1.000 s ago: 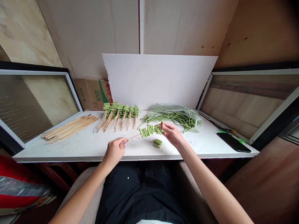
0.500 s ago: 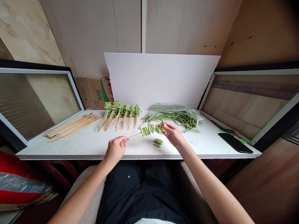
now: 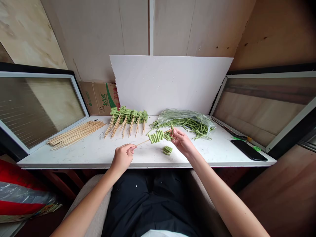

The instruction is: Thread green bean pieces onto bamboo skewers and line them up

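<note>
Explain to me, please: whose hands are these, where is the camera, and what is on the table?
There is no machine: a person's bare left hand and right hand are seen from a camera worn on the head, looking forward and down. The left holds a thin stick threaded with green bean pieces; the right pinches another piece near the stick's far end. On the white table lie loose sticks at left, bean skewers, long beans partly under clear plastic, a small cut bundle and a black phone at right.
</note>
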A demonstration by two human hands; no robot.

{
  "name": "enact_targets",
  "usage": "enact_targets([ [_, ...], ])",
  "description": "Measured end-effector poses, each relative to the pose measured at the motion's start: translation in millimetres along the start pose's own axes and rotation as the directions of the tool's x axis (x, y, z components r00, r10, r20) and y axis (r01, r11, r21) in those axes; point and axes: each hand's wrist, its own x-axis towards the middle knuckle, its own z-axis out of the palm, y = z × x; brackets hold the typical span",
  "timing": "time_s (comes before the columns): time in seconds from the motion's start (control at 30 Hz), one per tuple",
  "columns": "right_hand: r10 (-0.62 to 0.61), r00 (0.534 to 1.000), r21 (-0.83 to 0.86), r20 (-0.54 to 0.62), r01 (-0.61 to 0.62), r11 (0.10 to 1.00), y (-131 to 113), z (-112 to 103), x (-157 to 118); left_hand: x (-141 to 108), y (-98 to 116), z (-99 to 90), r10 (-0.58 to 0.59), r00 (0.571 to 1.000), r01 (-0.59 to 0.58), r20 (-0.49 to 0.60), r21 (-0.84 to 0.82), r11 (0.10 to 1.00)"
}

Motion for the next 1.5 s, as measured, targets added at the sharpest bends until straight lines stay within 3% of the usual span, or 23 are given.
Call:
enact_targets([
  [0.63,-0.009,1.000,0.011,-0.015,0.009,1.000,3.5,2.8,0.1,0.8,-2.9,2.9,0.021,1.000,-0.021,-0.004,0.001,1.000],
  [1.3,-0.073,0.985,0.014,-0.154,0.075,0.997,2.5,5.2,-0.1,0.8,-1.7,0.7,0.034,0.999,-0.034,-0.012,0.022,0.999],
  [1.5,-0.073,0.987,0.012,-0.145,0.076,0.997,3.3,4.7,0.3,-0.4,-3.2,0.4,0.061,0.998,-0.061,0.003,0.043,0.997],
])
